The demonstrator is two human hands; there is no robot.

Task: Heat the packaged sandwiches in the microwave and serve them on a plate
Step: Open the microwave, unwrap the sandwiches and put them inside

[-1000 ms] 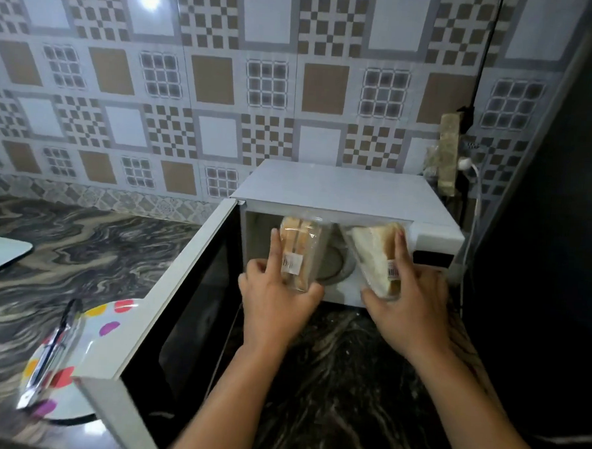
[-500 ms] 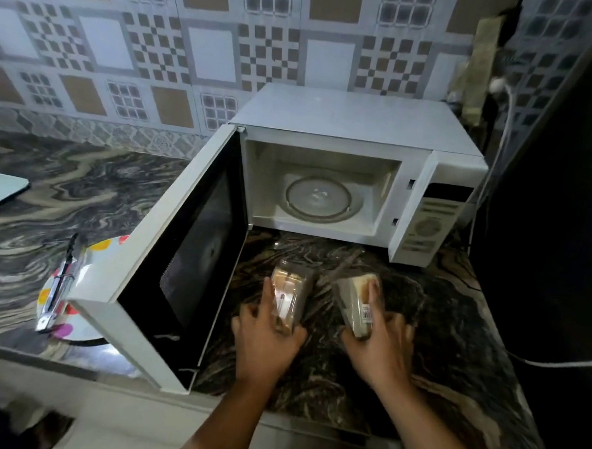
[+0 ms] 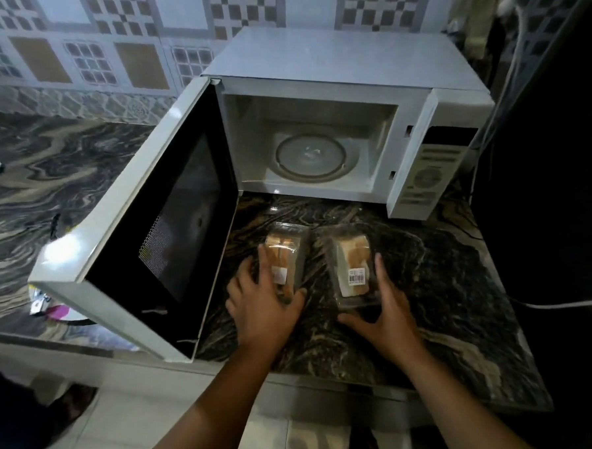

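Both packs out of the microwave (image 3: 345, 100) now and down on the counter (image 3: 439, 283), just in front of the open cavity; a second ago held up at its mouth. Turntable (image 3: 310, 154) bare, door (image 3: 158, 217) swung wide to the left. Probably the heating step over and the serving step in hand, though nothing here shows whether the packs are warm.

Left sandwich pack (image 3: 284, 254) lying lengthwise toward the microwave, gripped by the left hand (image 3: 262, 308): fingers curled along its left side, thumb at its near right corner. Right sandwich pack (image 3: 349, 265) just beside it, apart by a narrow strip of counter. Right hand (image 3: 385, 318) with fingers spread at its near end and right side, thumb stretched under the near edge; gripping or merely touching, cannot tell.

Both packs clear plastic wedges, sealed, pale bread showing through. White label on the left one, barcode sticker on the right one.

Plate (image 3: 60, 311) at the counter's near-left edge, mostly hidden behind the door, well apart from the packs. Unwrapping and plating yet to do.
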